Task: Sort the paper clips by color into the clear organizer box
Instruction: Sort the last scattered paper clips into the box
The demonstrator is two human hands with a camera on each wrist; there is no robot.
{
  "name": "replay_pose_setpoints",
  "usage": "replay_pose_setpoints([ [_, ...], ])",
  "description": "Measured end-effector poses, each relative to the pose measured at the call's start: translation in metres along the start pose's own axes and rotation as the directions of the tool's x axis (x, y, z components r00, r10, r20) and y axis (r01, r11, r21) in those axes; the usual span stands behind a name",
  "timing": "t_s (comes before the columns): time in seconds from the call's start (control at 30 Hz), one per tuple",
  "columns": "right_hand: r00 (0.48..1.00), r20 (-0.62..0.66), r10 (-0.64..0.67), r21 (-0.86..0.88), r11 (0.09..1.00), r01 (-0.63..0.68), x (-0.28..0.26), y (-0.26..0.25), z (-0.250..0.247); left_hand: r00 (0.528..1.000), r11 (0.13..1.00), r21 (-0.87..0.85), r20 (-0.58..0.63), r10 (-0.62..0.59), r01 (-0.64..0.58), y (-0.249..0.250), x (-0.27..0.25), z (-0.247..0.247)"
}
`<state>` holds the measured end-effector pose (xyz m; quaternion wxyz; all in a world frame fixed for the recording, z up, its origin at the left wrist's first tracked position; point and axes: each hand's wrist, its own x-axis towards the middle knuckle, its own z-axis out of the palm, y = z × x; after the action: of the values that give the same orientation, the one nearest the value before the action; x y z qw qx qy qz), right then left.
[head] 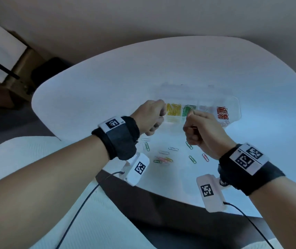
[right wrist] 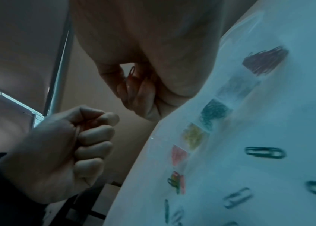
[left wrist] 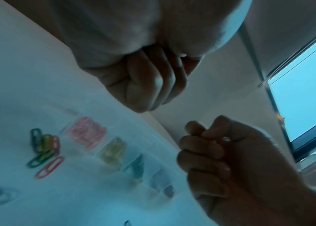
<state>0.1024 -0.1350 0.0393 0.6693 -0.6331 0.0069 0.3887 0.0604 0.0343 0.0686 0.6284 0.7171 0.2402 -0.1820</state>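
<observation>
The clear organizer box [head: 237, 105] lies on the white table [head: 107, 87], holding yellow clips [head: 173, 109], green clips [head: 188, 110], pale clips and red clips [head: 222, 112] in separate compartments. My left hand [head: 159, 112] hovers curled over the box's left end, thumb pressed on the index finger; a reddish glint [right wrist: 86, 124] shows in that pinch. My right hand [head: 194, 121] is curled just in front of the green compartment and holds a red paper clip [right wrist: 132, 73] in its fingers. Several loose clips [head: 163, 159] of mixed colours lie on the table below both hands.
Two white wrist camera units [head: 138, 169] [head: 211, 193] with black cables hang near the table's front edge. A cardboard box [head: 23, 69] and dark objects stand on the floor at the left. A bright window [left wrist: 308, 99] is off to one side.
</observation>
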Motion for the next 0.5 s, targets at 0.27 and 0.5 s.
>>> replay_pose_setpoints([
  [0.27,0.976,-0.126,0.177,0.088,0.982,-0.167,0.026,-0.019,0.035,0.997,0.921,-0.38,0.04,-0.071,0.081,0.006,-0.001,-0.039],
  [0.5,0.962,-0.25,0.111,-0.275,0.944,-0.18,0.045,-0.033,0.057,0.962,0.909,-0.332,-0.024,-0.273,0.25,0.007,0.033,-0.047],
])
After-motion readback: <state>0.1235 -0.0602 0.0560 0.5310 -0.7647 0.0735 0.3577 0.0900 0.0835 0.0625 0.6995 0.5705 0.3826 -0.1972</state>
